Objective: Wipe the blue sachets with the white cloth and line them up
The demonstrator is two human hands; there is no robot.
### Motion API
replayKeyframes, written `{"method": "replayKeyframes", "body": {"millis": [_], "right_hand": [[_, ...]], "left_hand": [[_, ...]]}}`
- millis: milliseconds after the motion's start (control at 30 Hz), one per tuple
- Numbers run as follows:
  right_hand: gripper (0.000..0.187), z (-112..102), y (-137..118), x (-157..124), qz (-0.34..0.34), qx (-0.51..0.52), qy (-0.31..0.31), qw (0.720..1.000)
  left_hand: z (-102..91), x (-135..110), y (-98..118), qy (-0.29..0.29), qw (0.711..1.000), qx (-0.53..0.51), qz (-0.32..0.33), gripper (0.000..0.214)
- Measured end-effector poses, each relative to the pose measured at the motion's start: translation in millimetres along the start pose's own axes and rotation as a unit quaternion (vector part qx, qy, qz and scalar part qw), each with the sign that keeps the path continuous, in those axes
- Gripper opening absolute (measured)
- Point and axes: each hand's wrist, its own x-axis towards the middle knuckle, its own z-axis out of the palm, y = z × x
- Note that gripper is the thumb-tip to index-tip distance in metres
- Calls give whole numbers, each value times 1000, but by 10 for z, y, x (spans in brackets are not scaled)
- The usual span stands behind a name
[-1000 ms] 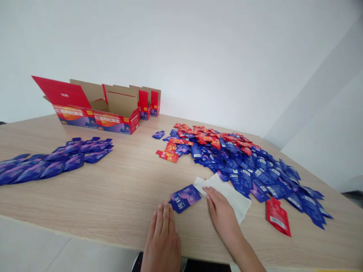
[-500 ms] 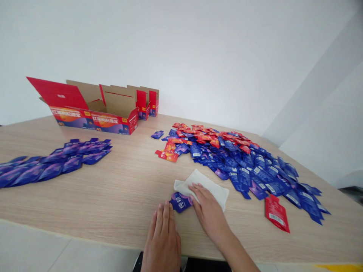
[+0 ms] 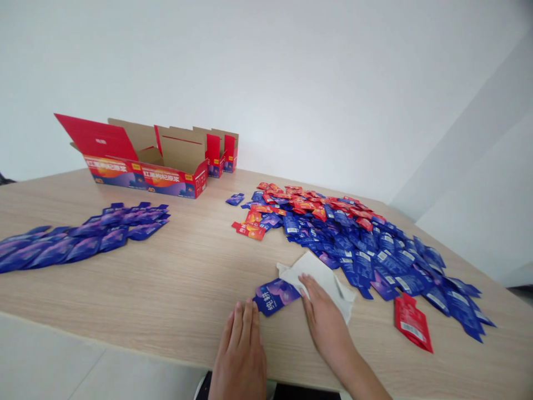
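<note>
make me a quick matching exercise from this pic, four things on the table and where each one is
Things
1 white cloth
2 lone red sachet
3 open carton
4 left hand

Places
A far side of the table
B under the right hand
C flat beside the purple sachet
D right of the blue sachet pile

Pairs
1-B, 2-D, 3-A, 4-C
</note>
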Motion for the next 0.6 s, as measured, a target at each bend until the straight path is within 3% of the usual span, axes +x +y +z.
{"method": "replayKeyframes", "body": {"millis": [67, 133, 200, 267, 400, 467, 533, 600], "right_hand": [[45, 3, -89, -32, 13, 13, 16, 1000], [48, 112, -327, -97, -28, 61, 6, 998], [52, 212, -507, -137, -117, 104, -66, 985], [50, 209, -477, -116, -137, 103, -95, 981], [44, 12, -116, -19, -33, 22, -40, 998], [46, -4, -152, -24, 0, 15, -12, 1000], [48, 72, -359, -56, -32, 49, -20, 998], [48, 146, -549, -61, -126, 94, -94, 983]], "left_hand": [[30, -13, 31, -11, 1000, -8, 0, 56], [52, -37, 41, -14, 1000, -16, 1, 54], [50, -55, 25, -17, 1000, -19, 5, 49], [28, -53, 3, -18, 1000, -16, 7, 49], [-1, -15, 7, -23, 1000, -19, 8, 58], [12, -9, 22, -19, 1000, -23, -2, 59], [27, -14, 21, -9, 1000, -22, -5, 55], [27, -23, -1, -9, 1000, -12, 17, 51]]}}
